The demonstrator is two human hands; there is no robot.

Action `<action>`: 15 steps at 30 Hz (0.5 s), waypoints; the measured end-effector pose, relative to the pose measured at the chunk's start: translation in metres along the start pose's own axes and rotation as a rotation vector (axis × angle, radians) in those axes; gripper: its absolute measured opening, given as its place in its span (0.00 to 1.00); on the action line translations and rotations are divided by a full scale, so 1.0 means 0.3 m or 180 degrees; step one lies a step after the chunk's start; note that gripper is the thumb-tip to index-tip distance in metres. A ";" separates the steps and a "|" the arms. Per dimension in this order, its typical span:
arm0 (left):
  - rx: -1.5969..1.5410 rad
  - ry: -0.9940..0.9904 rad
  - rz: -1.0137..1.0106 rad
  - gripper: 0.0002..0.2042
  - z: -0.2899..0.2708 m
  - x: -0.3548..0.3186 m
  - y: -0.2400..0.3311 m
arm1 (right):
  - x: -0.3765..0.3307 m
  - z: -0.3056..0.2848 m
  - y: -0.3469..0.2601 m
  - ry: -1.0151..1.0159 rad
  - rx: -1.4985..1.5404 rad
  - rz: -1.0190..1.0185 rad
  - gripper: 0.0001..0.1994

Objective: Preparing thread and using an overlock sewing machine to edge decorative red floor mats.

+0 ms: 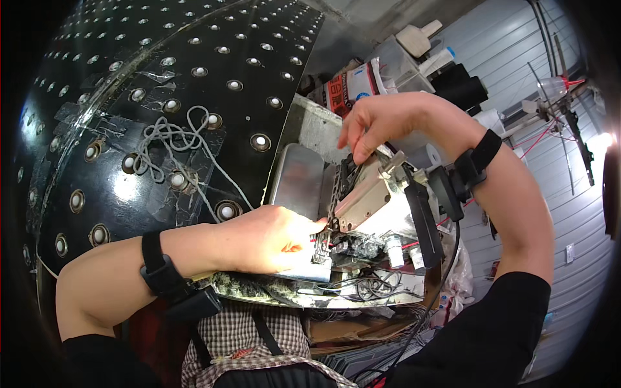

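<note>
A beige sewing machine [365, 202] stands at the right end of the table, brightly lit at its working end. My left hand [266, 239] is at its needle area, with the fingers curled in and the thumb stretched toward the needle parts. Whatever the left fingers hold is hidden. Over the back of the machine arches my right hand [375, 126], its thumb and fingertips closed together against the dark parts there. Anything between them is too small to make out. Each wrist wears a black strap with a small box.
A black table [213, 39] studded with white balls fills the left, with a tangled grey cord [169, 139] on it. Thin cables [372, 284] lie along the machine's front edge. A red and white bag [349, 84] and dark thread cones [460, 87] stand behind. A checked cloth [242, 336] covers my lap.
</note>
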State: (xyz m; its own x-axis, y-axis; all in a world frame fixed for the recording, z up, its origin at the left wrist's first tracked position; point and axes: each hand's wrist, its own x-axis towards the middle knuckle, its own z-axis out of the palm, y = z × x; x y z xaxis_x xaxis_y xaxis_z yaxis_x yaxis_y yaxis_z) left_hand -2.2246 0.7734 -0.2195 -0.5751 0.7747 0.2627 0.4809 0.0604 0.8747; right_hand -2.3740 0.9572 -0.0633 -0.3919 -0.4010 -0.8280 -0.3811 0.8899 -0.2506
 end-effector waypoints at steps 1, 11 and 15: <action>0.0140 -0.0222 0.0153 0.18 0.000 0.004 -0.008 | 0.017 -0.001 0.019 0.0256 -0.0211 -0.0261 0.11; 0.0683 0.0030 0.0106 0.11 0.014 0.001 -0.001 | -0.060 0.010 -0.027 0.0697 -0.0518 0.0070 0.15; 0.1808 0.0248 -0.0648 0.12 -0.063 -0.012 0.095 | -0.344 0.123 -0.121 0.2842 0.0261 -0.0744 0.15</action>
State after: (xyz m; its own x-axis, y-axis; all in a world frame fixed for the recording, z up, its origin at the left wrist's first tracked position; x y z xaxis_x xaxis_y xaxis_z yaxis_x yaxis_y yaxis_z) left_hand -2.2211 0.7605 -0.1878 -0.7291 0.6653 0.1608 0.6217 0.5456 0.5620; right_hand -2.2888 0.9743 0.0128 -0.8254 -0.5605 -0.0669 -0.4845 0.7643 -0.4255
